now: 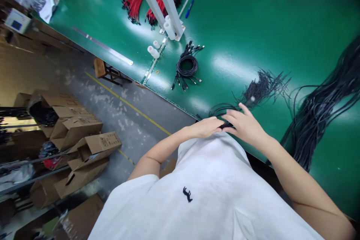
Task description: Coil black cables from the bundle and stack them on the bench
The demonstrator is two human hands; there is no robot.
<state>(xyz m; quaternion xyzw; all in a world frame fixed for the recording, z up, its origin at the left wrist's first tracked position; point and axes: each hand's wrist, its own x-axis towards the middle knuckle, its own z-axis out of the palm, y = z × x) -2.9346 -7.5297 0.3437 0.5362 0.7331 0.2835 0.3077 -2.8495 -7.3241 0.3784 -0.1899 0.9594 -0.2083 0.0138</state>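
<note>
Close to my body, at the table's near edge, lies a looped black cable (222, 109), partly covered by my hands. My left hand (206, 126) is closed on it, fingers pressed together. My right hand (246, 124) grips the same cable between thumb and fingers, with the index finger stretched out. Just beyond the right hand sits a pile of thin short black ties (260, 87). Farther left on the green table (239, 26) rests a coiled bundle of black USB cables (187, 66). The part of the cable inside my fingers is hidden.
Long loose black cables (317, 114) spread along the right. White posts (167, 3) rise from the table near white plastic spools (153, 51), a blue pen (189, 8) and red cables (135, 2). A steel ruler (109, 49) lies left. Cardboard boxes (102, 142) stand on the floor.
</note>
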